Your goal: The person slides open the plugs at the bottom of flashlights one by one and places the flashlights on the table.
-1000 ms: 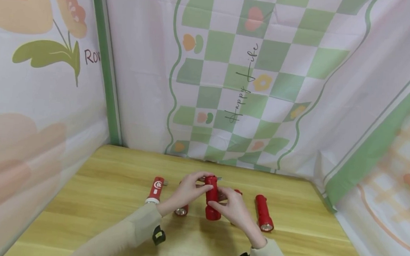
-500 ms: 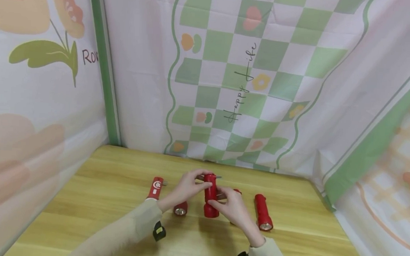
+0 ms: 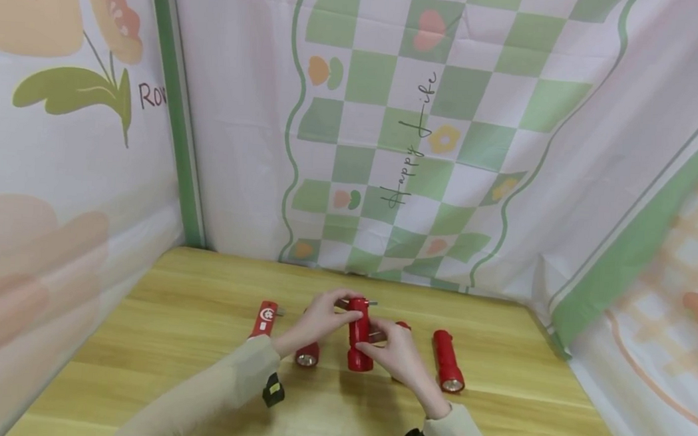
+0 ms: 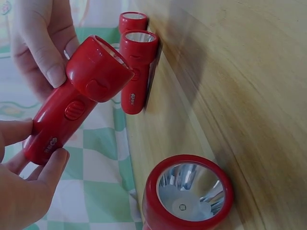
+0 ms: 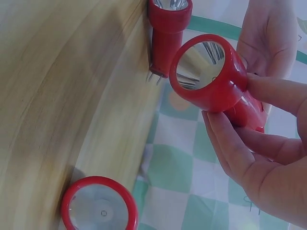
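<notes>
A red flashlight (image 3: 359, 339) is held off the table between both hands, lens end toward the person. My left hand (image 3: 322, 322) pinches its tail end between thumb and fingers. Near the head of the flashlight, my right hand (image 3: 399, 349) grips with thumb and fingertips. Metal plug prongs (image 3: 372, 303) stick out at the tail. The left wrist view shows a ridged switch (image 4: 74, 110) on the body. In the right wrist view, the lens (image 5: 200, 66) is unlit.
On the wooden table (image 3: 194, 388) lie a red-and-white flashlight (image 3: 265, 321) at left, a red one (image 3: 307, 355) partly under the left hand, one (image 3: 403, 325) mostly hidden behind the right hand, and another (image 3: 449, 362) at right. A patterned cloth (image 3: 381, 180) hangs behind.
Both hands keep their hold and the flashlight stays nearly in place, having shifted only slightly. The left sleeve has moved a little over the red-and-white flashlight, covering its lower end.
</notes>
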`<state>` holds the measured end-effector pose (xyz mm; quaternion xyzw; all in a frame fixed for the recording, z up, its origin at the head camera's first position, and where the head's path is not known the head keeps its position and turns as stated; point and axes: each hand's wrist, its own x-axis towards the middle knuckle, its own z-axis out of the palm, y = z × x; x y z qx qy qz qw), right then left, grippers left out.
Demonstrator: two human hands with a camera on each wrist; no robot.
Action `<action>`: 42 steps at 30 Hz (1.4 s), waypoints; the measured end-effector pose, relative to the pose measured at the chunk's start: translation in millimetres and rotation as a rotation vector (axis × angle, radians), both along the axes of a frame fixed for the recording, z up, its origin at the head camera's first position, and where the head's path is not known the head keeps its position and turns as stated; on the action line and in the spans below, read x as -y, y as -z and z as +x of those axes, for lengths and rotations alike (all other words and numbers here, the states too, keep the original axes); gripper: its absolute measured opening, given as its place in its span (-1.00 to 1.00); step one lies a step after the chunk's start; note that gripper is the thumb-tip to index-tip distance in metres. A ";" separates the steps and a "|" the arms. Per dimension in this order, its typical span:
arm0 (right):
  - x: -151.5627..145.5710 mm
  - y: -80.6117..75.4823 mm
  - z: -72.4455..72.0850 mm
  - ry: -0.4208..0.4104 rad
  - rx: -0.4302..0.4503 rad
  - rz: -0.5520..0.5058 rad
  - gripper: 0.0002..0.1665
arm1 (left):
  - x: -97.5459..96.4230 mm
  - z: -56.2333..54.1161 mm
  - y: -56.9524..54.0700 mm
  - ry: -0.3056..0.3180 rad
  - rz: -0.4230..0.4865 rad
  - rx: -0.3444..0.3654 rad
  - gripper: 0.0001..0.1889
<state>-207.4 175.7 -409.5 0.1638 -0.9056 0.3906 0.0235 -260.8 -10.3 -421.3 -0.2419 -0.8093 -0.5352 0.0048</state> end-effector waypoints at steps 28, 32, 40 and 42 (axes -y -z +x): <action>-0.3 3.5 -4.6 0.027 0.084 -0.019 -0.52 | -4.4 -10.5 4.5 0.004 -0.032 0.034 -0.70; 1.2 3.8 -4.6 0.034 0.090 -0.020 -0.53 | -4.7 -11.0 4.9 -0.003 -0.043 0.039 -0.69; 5.1 5.1 -4.8 0.030 0.102 -0.027 -0.52 | -2.4 -15.0 6.7 0.000 -0.045 0.023 -0.72; 5.5 6.1 -5.8 0.027 0.103 -0.027 -0.53 | -1.8 -15.4 6.5 -0.001 -0.047 0.029 -0.71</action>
